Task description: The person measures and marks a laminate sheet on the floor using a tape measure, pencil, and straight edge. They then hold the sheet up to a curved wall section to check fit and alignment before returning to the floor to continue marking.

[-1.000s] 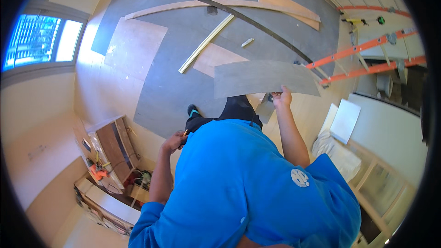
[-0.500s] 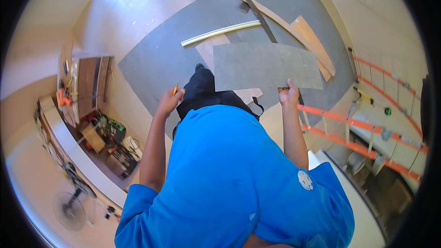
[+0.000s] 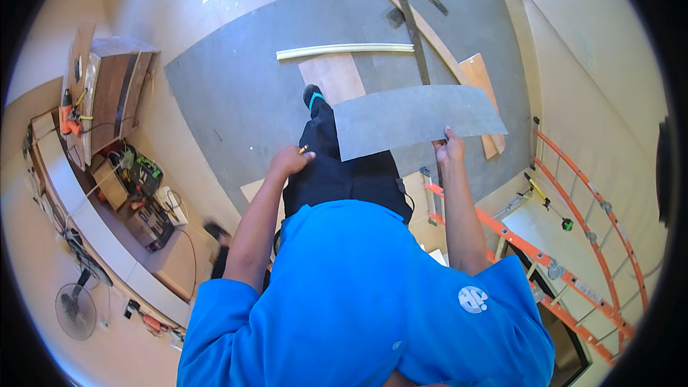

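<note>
My right hand grips the near edge of a thin grey rectangular sheet, thumb on top. The sheet hangs in the air in front of my right leg, roughly level. In my left hand is a short yellow-orange pencil, held in closed fingers beside my left thigh. That hand stays apart from the sheet. My left foot in a sandal is stepped forward on the grey floor covering.
A pale trim strip, a long dark strip and a wood board lie ahead. Orange ladders stand at right. Left are a cabinet with an orange drill, tools and a fan.
My left foot has come into fuller view, stepping forward. My left hand has moved right, closer to my leg. The sheet has tilted, its left end now nearer me.
</note>
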The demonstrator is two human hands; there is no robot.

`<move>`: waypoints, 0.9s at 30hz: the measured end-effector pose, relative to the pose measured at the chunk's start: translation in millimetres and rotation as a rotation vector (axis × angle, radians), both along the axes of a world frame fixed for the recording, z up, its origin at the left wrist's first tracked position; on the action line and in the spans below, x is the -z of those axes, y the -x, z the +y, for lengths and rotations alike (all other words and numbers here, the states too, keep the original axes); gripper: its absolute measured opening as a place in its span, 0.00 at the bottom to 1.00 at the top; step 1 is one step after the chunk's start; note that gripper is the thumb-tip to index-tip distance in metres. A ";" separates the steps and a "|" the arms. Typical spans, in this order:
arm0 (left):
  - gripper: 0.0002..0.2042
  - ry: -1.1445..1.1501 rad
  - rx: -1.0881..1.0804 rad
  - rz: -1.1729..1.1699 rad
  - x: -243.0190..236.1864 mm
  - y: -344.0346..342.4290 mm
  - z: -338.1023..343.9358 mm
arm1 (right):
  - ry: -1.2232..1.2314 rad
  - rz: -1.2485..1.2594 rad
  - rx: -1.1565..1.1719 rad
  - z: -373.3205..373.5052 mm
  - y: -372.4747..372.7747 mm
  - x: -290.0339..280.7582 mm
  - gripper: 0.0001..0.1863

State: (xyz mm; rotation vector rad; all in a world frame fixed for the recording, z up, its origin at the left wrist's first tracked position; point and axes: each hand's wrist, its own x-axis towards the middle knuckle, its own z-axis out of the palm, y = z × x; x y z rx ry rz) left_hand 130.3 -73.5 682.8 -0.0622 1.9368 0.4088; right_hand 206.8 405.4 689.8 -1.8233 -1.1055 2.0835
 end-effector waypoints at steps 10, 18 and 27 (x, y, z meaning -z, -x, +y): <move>0.22 -0.257 0.046 -0.047 21.1 -124.5 5.8 | 0.070 -0.119 -0.075 -25.9 55.7 159.2 0.19; 0.16 -0.170 -0.509 -0.518 -86.0 -229.6 48.0 | 0.105 -0.256 0.099 -44.8 76.3 351.0 0.12; 0.21 -0.244 -0.247 -1.149 47.0 -323.7 42.7 | 0.222 -0.039 0.199 -57.3 33.1 544.1 0.14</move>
